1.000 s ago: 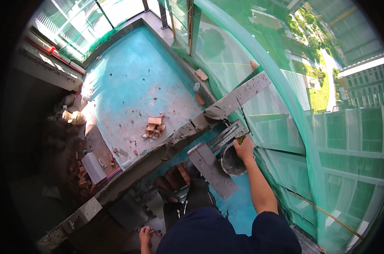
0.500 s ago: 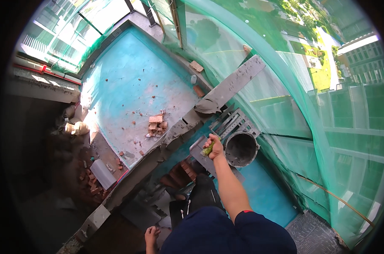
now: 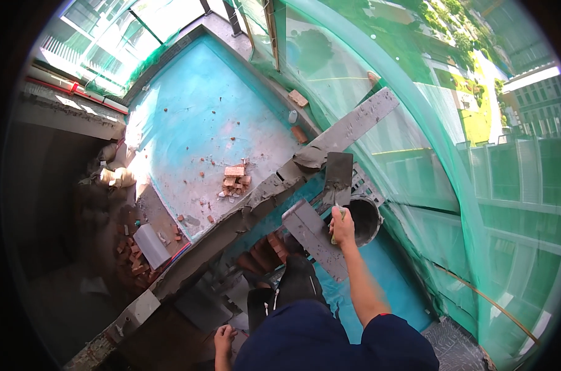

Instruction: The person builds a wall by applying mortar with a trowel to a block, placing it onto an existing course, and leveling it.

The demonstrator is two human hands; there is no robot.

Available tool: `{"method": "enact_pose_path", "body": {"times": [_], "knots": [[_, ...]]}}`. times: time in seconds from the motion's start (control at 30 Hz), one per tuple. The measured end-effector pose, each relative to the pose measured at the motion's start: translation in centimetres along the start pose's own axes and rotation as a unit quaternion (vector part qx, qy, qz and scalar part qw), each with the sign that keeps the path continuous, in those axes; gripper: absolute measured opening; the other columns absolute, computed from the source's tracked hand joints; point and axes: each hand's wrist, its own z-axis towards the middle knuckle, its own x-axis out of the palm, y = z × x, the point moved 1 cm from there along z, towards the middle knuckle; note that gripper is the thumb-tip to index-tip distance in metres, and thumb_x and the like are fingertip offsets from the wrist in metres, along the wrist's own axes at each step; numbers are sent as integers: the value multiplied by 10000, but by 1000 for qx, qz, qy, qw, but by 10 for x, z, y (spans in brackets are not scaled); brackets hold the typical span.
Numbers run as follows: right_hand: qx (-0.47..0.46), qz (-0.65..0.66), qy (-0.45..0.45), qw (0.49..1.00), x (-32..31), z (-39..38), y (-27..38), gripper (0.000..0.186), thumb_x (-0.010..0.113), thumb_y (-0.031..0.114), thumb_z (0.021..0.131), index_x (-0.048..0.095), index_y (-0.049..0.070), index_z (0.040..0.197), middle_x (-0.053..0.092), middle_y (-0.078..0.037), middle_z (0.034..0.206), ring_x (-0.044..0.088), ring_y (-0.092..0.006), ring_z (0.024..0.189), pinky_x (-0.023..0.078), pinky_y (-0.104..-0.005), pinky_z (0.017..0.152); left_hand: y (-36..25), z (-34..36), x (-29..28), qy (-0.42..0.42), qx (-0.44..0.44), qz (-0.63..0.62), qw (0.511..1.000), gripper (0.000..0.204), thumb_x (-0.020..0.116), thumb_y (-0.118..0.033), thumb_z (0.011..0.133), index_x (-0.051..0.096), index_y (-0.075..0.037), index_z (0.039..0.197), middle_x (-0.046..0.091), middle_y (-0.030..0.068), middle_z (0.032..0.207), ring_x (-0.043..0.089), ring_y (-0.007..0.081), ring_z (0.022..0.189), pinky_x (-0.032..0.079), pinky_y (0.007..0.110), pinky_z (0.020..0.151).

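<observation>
My right hand (image 3: 343,228) grips the green handle of a trowel (image 3: 339,172). Its broad grey blade points away from me, beside the low wall (image 3: 361,122). Close by the hand stands a round mortar bucket (image 3: 370,217), its inside coated grey and partly covered by the hand. Just left of the bucket lies a long grey block (image 3: 314,238), tilted across the view. Lumpy grey mortar (image 3: 309,158) sits on the wall left of the blade. Low at the picture's lower edge, my left hand (image 3: 224,337) is loosely curled, with nothing visible in it.
Beyond the wall, a small brick pile (image 3: 234,179) rests on a blue-coated floor (image 3: 194,99). Green netting (image 3: 416,216) encloses the right side. Reddish bricks (image 3: 265,252) stand near my legs, and a crate-like grey frame (image 3: 364,185) lies behind the bucket.
My right hand has moved right, toward the bucket, and the trowel blade now shows beyond it. The grey block is more exposed. My left hand has hardly moved.
</observation>
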Motion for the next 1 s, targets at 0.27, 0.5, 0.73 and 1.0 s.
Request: {"method": "enact_pose_path", "body": {"times": [0.27,0.5,0.73,1.0], "knots": [[-225,-600,131,756,-50,38,109,450,501,475,897,493,41,1015,647,-220,879,626,-414,770,505,-482,665,10,2,0,-11,-12,-13,1000,242,587,-248,906,568,-52,1045,639,65,922,613,126,738,419,208,600],[-181,-576,91,792,-77,91,104,490,478,524,894,514,59,1044,628,-263,906,591,-446,883,465,-518,745,14,-11,7,-24,-11,-48,999,246,589,-239,903,560,-47,1054,638,70,929,614,128,750,429,203,615],[-134,-541,42,829,-104,146,106,608,415,622,881,539,64,1088,622,-241,1040,562,-432,1005,441,-483,843,46,-7,-4,-2,-32,-39,999,246,583,-243,909,553,-34,1034,640,74,890,612,128,733,417,203,568],[64,-215,63,972,-107,147,62,544,475,599,883,517,57,873,486,-44,587,492,-152,439,415,-323,407,32,-7,-9,-19,-9,-46,999,244,586,-233,909,546,-29,1037,634,81,884,609,134,734,416,201,579]]}}
